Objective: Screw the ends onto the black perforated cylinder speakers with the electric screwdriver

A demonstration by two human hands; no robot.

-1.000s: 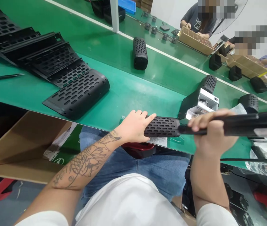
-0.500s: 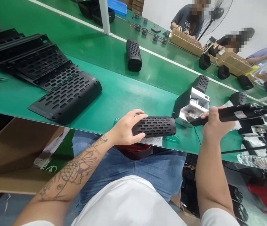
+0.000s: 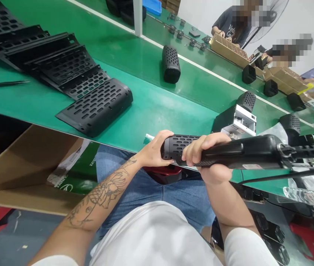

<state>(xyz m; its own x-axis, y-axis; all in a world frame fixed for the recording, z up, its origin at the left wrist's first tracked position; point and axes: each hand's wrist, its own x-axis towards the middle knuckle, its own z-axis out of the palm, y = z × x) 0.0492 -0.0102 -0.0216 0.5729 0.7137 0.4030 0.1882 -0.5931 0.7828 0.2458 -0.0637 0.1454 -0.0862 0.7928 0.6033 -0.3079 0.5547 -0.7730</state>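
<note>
Perforated black cylinder [image 3: 177,147] held lying crosswise at near edge of green bench [image 3: 151,107]. Left hand [image 3: 154,151] closed around its left end, fingers wrapped over top. Right half of cylinder hidden behind right hand [image 3: 209,157], which is clenched on black powered tool [image 3: 245,152]. Tool tip covered by fingers; contact with cylinder cannot be told. Tool's rear and cable cut off at right frame edge. White-and-black device [image 3: 238,122] behind cylinder, partly blocked. Slotted black panels [image 3: 97,105] left of cylinder, stack cropped at top left.

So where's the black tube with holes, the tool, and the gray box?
Perforated black tube [image 3: 175,147], head view, its holed side.
Black power tool [image 3: 245,151], head view, its body.
Gray box machine [image 3: 238,120], head view, its white face.
</note>
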